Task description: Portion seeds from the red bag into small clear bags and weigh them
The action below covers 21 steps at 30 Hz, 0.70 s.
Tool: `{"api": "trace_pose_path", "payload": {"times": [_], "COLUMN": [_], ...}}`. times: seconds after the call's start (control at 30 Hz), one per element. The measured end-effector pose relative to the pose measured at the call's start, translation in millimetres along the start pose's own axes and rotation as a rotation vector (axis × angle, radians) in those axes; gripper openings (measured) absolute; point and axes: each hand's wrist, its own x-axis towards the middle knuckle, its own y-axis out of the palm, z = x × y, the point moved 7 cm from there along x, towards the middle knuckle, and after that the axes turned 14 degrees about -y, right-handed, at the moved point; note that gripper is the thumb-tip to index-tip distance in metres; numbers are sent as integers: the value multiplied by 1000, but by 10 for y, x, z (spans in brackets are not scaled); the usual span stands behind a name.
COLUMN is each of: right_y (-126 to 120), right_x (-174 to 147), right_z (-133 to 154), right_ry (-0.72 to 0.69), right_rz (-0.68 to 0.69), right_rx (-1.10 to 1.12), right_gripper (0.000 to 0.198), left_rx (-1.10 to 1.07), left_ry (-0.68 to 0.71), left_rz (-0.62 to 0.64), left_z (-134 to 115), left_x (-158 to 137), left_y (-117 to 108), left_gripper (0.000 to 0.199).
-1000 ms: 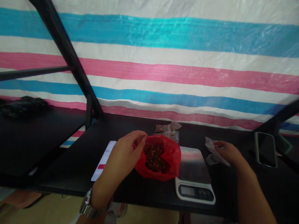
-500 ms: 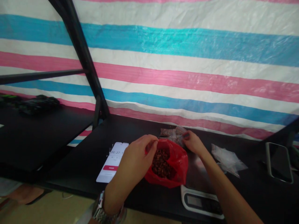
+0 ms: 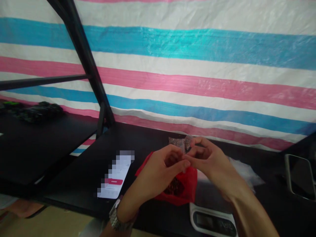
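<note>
From my head, the camera looks forward and down, close over the near edge of the black table (image 3: 137,140), onto my left hand (image 3: 160,171) and right hand (image 3: 211,161), and past its far edge at striped sheeting (image 3: 172,80).

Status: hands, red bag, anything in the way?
Left hand, right hand: fingertips together, anything pinched unclear. Red bag below: open, dark pieces inside. Hands hide part of its mouth; right forearm overlaps scale.

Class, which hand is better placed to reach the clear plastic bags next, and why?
Probably the right hand: the clear plastic bags lie just beside it, while the left hand is farther away, over the red bag.
</note>
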Motion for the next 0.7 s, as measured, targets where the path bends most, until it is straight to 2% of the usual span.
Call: {"api": "trace_pose_path", "payload": {"times": [0.1,0.23,0.33,0.53,0.63,0.7], "right_y": [154,182,176,203,233,209], "right_x": [-76,-69,-51,-18,4,18], "right_z": [-102,-159,-165,-191,-205,-193], "right_ry": [68,95,84,55,48,25], "right_rz": [47,79,83,70,84,51], "right_rx": [111,178,182,119,55,-40], "right_gripper": [58,59,59,56,54,50], "left_rx": [-83,-125,-121,-54,45,139], "left_ry": [-52,-103,-90,-40,-56,-60], "left_rz": [85,114,101,-2,-110,-232], "left_z": [27,45,41,59,99,107], "left_x": [-27,-56,-54,-17,16,28], "left_y": [10,-36,-70,-116,-165,-239], "left_gripper": [10,12,12,7,10,12]}}
